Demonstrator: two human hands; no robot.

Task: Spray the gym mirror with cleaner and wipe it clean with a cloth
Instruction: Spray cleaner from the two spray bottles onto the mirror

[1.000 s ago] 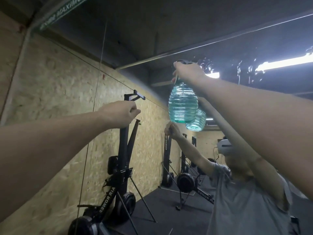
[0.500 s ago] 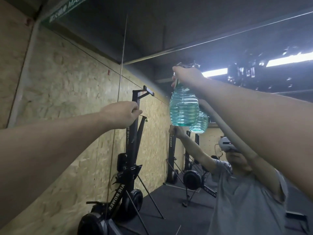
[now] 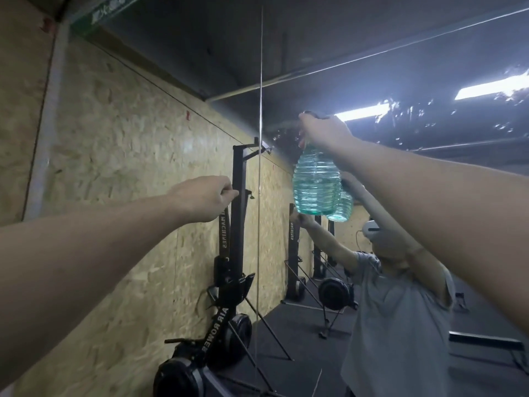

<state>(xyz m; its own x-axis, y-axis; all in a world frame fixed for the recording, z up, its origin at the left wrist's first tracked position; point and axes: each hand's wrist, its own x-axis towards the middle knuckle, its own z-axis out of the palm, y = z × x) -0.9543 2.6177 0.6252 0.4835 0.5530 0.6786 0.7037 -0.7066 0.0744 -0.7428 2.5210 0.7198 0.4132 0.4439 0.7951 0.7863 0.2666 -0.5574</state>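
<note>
Right hand (image 3: 323, 130): I see it gripping the top of a ribbed teal spray bottle (image 3: 316, 186), raised at the mirror (image 3: 400, 67). Left hand (image 3: 204, 200): fist closed, holding nothing visible.

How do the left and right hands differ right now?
1. The right hand grips the top of the teal spray bottle; the left hand is a fist with no cloth or other object visible in it.
2. The right hand is raised higher, near the wet droplets on the mirror; the left hand is lower, in front of the reflected rower.
Shared: both arms reach out toward the mirror, fingers curled.
</note>
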